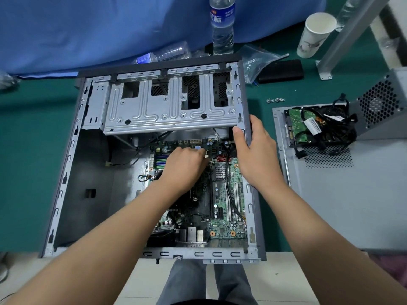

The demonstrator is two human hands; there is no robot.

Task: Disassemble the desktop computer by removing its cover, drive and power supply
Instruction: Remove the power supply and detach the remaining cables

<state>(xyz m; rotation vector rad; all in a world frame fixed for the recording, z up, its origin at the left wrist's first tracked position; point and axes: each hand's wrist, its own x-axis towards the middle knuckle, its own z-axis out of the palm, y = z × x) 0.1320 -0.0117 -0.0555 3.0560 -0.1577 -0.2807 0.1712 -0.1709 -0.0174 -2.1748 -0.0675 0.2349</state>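
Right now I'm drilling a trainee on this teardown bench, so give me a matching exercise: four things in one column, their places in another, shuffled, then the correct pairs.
Things:
1. hard drive
2. paper cup
3. right hand
4. loose screws

Places:
A. gripping the right edge of the open case
B. lying on the removed cover, beside the power supply
C. on the green mat, just beyond the cover's far edge
D. standing at the far right, near a metal post

Pairs: 1-B, 2-D, 3-A, 4-C
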